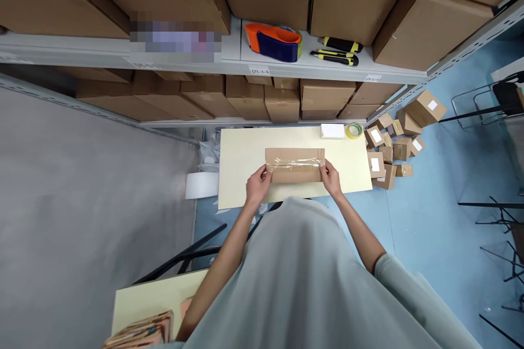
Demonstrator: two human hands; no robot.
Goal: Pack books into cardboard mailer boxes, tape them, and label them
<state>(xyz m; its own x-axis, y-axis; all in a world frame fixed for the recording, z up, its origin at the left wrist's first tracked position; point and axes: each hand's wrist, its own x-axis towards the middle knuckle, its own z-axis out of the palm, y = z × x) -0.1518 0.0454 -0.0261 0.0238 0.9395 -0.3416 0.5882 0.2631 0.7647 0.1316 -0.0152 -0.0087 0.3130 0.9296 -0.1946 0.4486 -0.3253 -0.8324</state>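
Observation:
A flat brown cardboard box [295,175] with shiny clear tape along its middle lies in front of me, over the pale yellow table [237,161]. My left hand [257,183] grips its left end, thumb on top and fingers partly hidden at the edge. At the opposite end, my right hand [331,178] holds the box in the same way. Whether the box rests on the tabletop or is slightly lifted, I cannot tell. Behind it, near the table's far right corner, are a white label pack or small box [332,131] and a roll of tape [354,130].
On the shelf [229,54] above sit an orange-and-blue tape dispenser [274,43] and utility knives [341,44] among large cartons. Several small labelled parcels [403,148] lie on the blue floor at right. A white roll [202,185] stands left; stacked cardboard [143,332] is at lower left.

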